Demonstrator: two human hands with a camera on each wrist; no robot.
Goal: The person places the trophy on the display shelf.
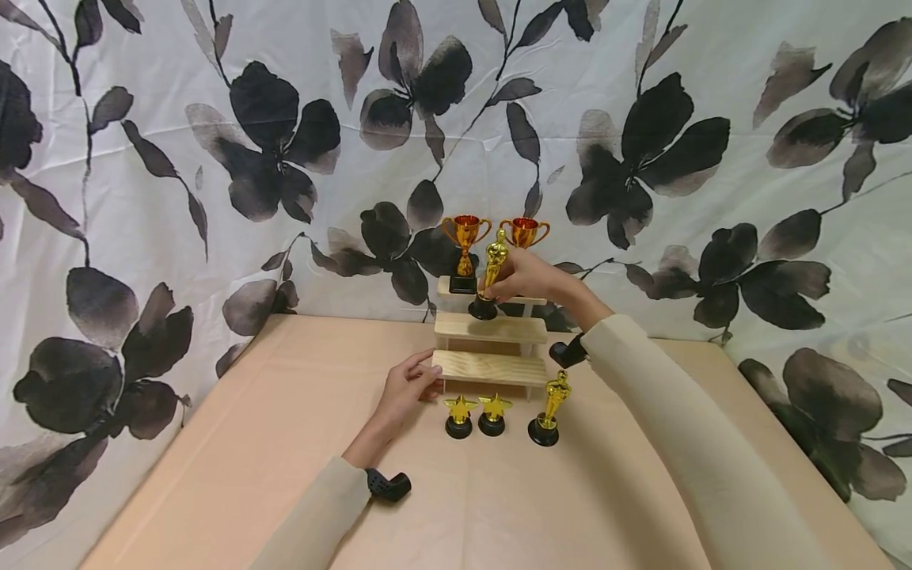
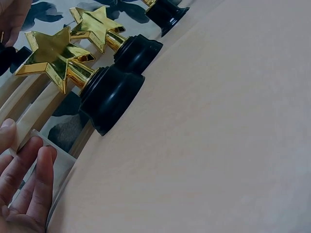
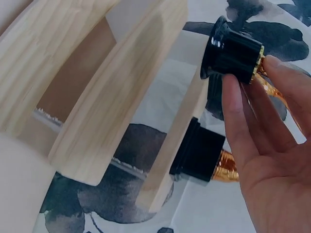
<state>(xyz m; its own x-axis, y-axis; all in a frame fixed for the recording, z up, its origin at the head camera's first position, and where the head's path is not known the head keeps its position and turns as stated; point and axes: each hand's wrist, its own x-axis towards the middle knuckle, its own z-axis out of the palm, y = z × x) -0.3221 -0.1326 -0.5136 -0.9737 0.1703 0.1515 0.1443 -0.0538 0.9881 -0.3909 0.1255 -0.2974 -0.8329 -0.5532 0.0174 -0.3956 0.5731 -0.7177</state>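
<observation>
My right hand point(image 1: 530, 277) pinches a golden statuette point(image 1: 495, 257) just above its round black base point(image 3: 228, 48), holding it nearly upright over the middle step of a three-tier wooden stand point(image 1: 492, 326). At the left end of the lowest step point(image 1: 499, 367), my left hand point(image 1: 408, 388) grips the edge between thumb and fingers. Two gold-orange trophy cups stand on the top step: the left cup point(image 1: 465, 237) shows fully, while the right cup point(image 1: 526, 229) is partly hidden behind my right hand.
In front of the stand, two star trophies, the left star trophy point(image 1: 459, 416) and the right star trophy point(image 1: 493, 413), stand on the peach tablecloth point(image 1: 442, 507). Another golden statuette point(image 1: 550, 408) stands to their right. A floral curtain point(image 1: 342, 198) hangs behind the table.
</observation>
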